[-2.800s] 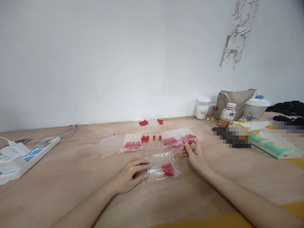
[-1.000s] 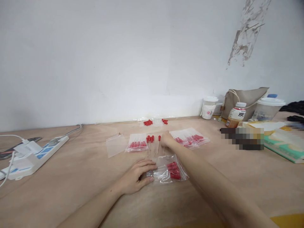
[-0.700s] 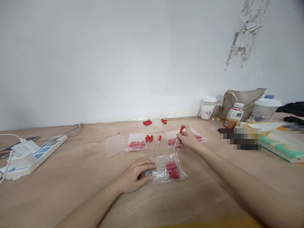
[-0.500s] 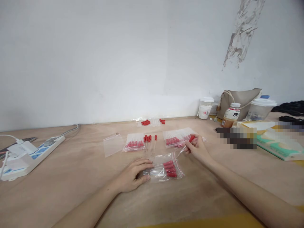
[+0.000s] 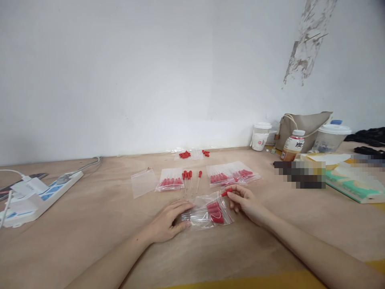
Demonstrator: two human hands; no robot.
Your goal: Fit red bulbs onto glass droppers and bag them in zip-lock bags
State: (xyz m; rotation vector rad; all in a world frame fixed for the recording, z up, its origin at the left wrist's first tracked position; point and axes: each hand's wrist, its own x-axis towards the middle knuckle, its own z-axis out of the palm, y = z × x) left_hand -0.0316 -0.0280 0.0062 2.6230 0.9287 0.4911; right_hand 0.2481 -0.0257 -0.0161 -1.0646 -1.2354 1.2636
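Observation:
A clear zip-lock bag point(image 5: 200, 228) lies at the middle of the table, its zip end to the right, with several red-bulbed glass droppers point(image 5: 214, 212) inside. My left hand point(image 5: 167, 222) holds the bag's left end between thumb and fingers, low on the table. My right hand point(image 5: 246, 202) pinches another dropper point(image 5: 226, 192) by its red bulb at the bag's opening; its glass tube points left into the bag. Loose droppers point(image 5: 188, 176) lie just behind, one of them point(image 5: 200, 174) a little apart.
Filled dropper bags lie behind, one to the left point(image 5: 170, 180) and others to the right point(image 5: 233, 174). A flat bag point(image 5: 143, 182) sits farther left. Loose red bulbs point(image 5: 185, 154) are near the wall. A power strip point(image 5: 45, 196) stands left; a cup point(image 5: 261, 137) and bottle point(image 5: 293, 145) stand right.
My right hand has moved left and toward me, bringing the dropper from above the right-hand bags into the held bag's opening. My left hand has stayed in place.

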